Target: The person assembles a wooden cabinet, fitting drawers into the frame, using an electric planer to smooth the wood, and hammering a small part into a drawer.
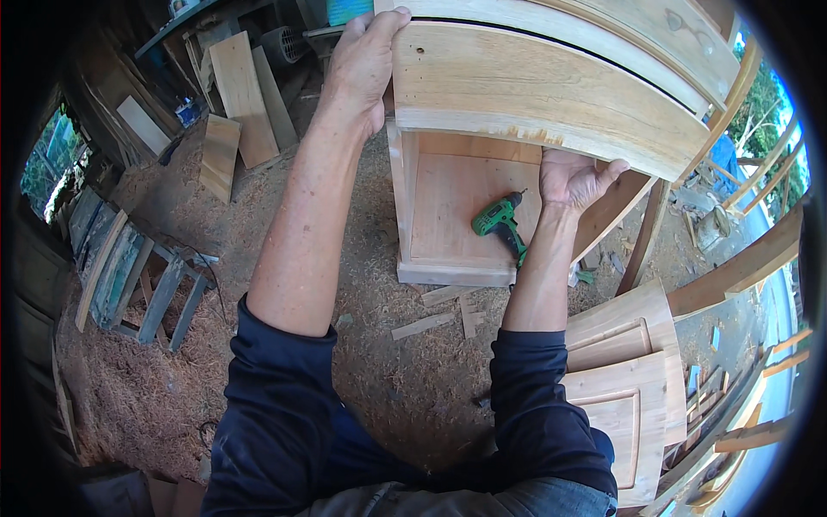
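A pale wooden drawer [534, 82] sits in the upper part of an unpainted wooden cabinet [409, 215], its curved front facing me. Around the left end of that front, near the top corner, my left hand [357, 69] is closed with the thumb along the edge. My right hand [573, 179] is turned palm up beneath the lower edge, thumb out to the right; its fingers disappear under the drawer. Below, in the cabinet's open compartment, lies a green cordless drill [500, 222], with its lower end close to my right forearm.
Two panelled wooden doors [620, 414] lean at the lower right beside curved timber pieces [741, 267]. Wood offcuts [435, 323] lie on the shavings-strewn floor in front of the cabinet. A worn wooden stool [146, 284] is at left; boards [241, 99] lean at the back left.
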Action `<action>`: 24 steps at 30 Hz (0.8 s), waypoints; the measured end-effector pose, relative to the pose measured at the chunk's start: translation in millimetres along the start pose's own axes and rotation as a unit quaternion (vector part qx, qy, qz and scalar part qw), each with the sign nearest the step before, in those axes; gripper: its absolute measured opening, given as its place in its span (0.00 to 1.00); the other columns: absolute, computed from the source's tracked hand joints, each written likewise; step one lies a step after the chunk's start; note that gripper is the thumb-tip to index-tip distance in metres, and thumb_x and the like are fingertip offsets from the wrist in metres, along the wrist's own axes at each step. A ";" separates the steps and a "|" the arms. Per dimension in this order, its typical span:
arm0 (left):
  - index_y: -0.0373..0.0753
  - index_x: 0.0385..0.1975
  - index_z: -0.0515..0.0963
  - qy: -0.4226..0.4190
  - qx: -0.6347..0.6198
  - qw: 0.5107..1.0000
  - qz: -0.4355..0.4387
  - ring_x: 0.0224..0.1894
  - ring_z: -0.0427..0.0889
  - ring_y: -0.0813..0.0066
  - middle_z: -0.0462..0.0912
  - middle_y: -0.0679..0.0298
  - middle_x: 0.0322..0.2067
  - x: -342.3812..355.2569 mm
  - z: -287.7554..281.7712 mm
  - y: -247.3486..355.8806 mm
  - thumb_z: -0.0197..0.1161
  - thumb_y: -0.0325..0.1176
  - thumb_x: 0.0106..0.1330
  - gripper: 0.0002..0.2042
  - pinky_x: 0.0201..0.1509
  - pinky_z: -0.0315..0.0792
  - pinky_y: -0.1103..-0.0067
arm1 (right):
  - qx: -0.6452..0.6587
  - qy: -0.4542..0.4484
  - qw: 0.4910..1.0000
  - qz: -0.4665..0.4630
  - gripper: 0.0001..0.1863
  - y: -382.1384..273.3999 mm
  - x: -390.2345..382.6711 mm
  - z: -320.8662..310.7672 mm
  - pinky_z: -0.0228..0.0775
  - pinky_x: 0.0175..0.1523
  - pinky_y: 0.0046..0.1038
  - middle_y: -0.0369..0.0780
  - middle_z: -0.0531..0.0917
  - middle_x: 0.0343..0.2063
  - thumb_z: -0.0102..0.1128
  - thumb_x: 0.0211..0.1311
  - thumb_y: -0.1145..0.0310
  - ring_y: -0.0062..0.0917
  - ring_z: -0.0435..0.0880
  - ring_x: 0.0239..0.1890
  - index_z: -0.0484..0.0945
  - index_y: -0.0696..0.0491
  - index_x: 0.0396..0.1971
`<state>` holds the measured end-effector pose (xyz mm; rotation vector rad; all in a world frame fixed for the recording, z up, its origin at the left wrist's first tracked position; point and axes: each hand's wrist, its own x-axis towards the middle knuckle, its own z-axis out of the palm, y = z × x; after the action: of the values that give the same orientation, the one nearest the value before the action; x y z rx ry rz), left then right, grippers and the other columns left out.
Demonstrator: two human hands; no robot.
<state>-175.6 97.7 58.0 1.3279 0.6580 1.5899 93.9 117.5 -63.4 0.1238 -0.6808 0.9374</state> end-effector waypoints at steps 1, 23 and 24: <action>0.38 0.59 0.69 -0.018 -0.019 1.000 -0.005 0.54 0.75 0.68 0.76 0.61 0.53 -3.5 0.8 6.7 0.52 0.48 0.74 0.23 0.59 0.68 0.70 | 0.001 -0.012 1.000 0.006 0.57 1.3 1.3 2.2 0.53 0.72 0.50 0.39 0.66 0.66 0.79 0.38 0.40 0.36 0.62 0.69 0.60 0.47 0.68; 0.31 0.59 0.71 -0.157 -0.037 0.983 0.085 0.55 0.77 0.65 0.79 0.53 0.53 19.3 -46.2 -9.6 0.60 0.53 0.69 0.30 0.59 0.71 0.74 | -0.039 -0.021 0.998 0.048 0.64 3.4 -6.2 0.6 0.47 0.72 0.62 0.42 0.61 0.69 0.85 0.27 0.50 0.42 0.58 0.71 0.56 0.46 0.70; 0.31 0.59 0.71 -0.155 -0.041 0.983 0.086 0.55 0.77 0.65 0.79 0.53 0.53 13.6 -48.9 -8.5 0.60 0.53 0.69 0.30 0.59 0.71 0.74 | -0.063 -0.033 0.997 0.041 0.64 1.2 -5.2 -1.1 0.47 0.72 0.61 0.42 0.60 0.70 0.84 0.31 0.46 0.41 0.57 0.72 0.54 0.47 0.70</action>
<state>-219.1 121.1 43.6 1.5623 0.2908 1.4814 91.4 115.1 -67.6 0.0157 -0.8089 0.9696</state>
